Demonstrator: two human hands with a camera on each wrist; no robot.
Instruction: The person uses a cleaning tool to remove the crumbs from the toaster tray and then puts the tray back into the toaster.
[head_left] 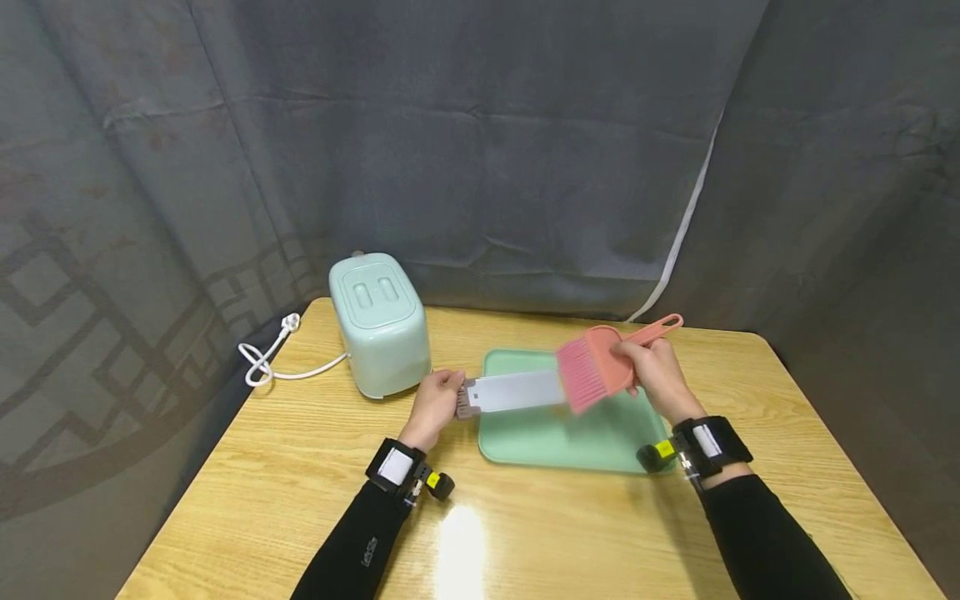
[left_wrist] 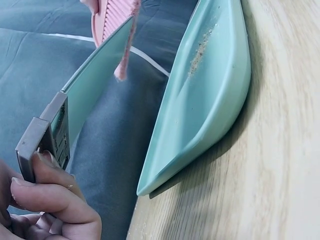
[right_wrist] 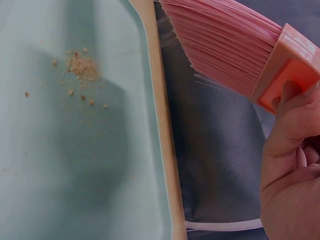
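Note:
My left hand [head_left: 435, 405] pinches the grey plastic end of a toaster's crumb tray [head_left: 520, 392], a flat metal plate held above a mint-green tray [head_left: 525, 455]. With my right hand [head_left: 660, 375] I grip a pink brush [head_left: 611, 357] near the base of its handle. Its bristles [head_left: 577, 375] overlap the far end of the crumb tray in the head view; in the left wrist view they hang over that end. A small heap of crumbs [right_wrist: 82, 67] lies in the green tray, with loose bits scattered around it.
A mint-green toaster [head_left: 382, 325] with a closed lid stands at the back left of the wooden table [head_left: 300, 483]. Its white cord [head_left: 307, 372] and plug [head_left: 291, 322] lie at the table's left edge. Grey curtains [head_left: 480, 167] hang behind.

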